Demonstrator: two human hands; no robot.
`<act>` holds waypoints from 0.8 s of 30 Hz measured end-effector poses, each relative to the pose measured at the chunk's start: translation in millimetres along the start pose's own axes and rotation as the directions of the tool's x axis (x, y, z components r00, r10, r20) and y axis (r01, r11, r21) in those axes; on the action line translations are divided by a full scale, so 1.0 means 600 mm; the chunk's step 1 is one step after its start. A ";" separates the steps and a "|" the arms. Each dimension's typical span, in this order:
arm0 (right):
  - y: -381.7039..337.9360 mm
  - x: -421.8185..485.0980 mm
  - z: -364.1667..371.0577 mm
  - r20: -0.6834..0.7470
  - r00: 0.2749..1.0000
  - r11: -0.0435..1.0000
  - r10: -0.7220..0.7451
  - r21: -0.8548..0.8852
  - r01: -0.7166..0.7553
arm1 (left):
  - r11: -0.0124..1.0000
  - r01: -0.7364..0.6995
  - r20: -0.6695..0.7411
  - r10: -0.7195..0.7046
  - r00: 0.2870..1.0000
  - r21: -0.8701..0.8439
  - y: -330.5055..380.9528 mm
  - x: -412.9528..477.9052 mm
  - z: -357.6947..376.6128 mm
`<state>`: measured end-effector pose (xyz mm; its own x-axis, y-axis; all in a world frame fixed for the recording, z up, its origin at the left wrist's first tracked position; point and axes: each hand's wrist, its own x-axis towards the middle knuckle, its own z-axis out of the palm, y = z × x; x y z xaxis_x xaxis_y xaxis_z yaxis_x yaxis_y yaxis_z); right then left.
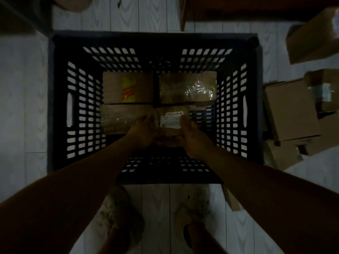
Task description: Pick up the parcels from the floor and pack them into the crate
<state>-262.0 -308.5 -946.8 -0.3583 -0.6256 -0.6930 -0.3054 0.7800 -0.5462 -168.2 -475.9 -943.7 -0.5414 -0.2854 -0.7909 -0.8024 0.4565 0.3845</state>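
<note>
The crate [60, 107] is sitting on the pale plank floor [22, 107], its dark plastic walls pierced with rows of small slots and a handle hole on each side. Along its left side two cardboard parcels are lying flat on the bottom: the far one [127, 88] is carrying a yellow and red strip of tape, and the near one [117, 118] is glinting under clear wrap. They are sitting edge to edge, seemingly so that no floor space in the crate is being wasted.

The left hand [142, 129] is curling around the left edge of a labelled parcel [171, 120], fingers wrapped on the cardboard, while the right hand [192, 136] is pressing its right edge with the thumb up beside the white label. Both hands are holding this one box and appear to be settling it into the near row, touching the wrapped parcel beside it (the light is dim, so whether it is fully resting on the bottom is unclear). Behind it a fourth parcel [187, 88], shiny with crinkled plastic, is filling the far right corner.

To the right of the crate, more plain brown boxes [291, 110] are waiting on the floor, loosely heaped and tilted.
</note>
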 end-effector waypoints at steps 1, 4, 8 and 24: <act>0.009 0.015 0.009 -0.008 1.000 0.999 0.021 0.039 -0.021 | 0.996 0.028 -0.024 -0.026 0.999 0.089 -0.009 0.015 0.006; 0.029 0.052 0.031 -0.005 1.000 0.999 0.027 0.024 -0.027 | 0.973 0.058 -0.046 -0.049 0.998 0.225 -0.028 0.050 0.019; 0.045 0.093 0.063 -0.049 0.998 0.998 0.042 0.042 -0.040 | 0.957 0.060 -0.071 -0.041 0.997 0.282 -0.042 0.077 0.028; -0.079 -0.012 -0.064 0.043 0.991 0.984 0.127 0.123 -0.131 | 0.956 0.035 -0.038 -0.025 0.999 0.293 -0.020 -0.080 -0.074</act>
<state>-278.6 -341.6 -897.5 -0.3558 -0.5203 -0.7763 -0.1447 0.8513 -0.5043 -143.6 -505.4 -889.2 -0.5303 -0.3284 -0.7816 -0.7120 0.6729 0.2004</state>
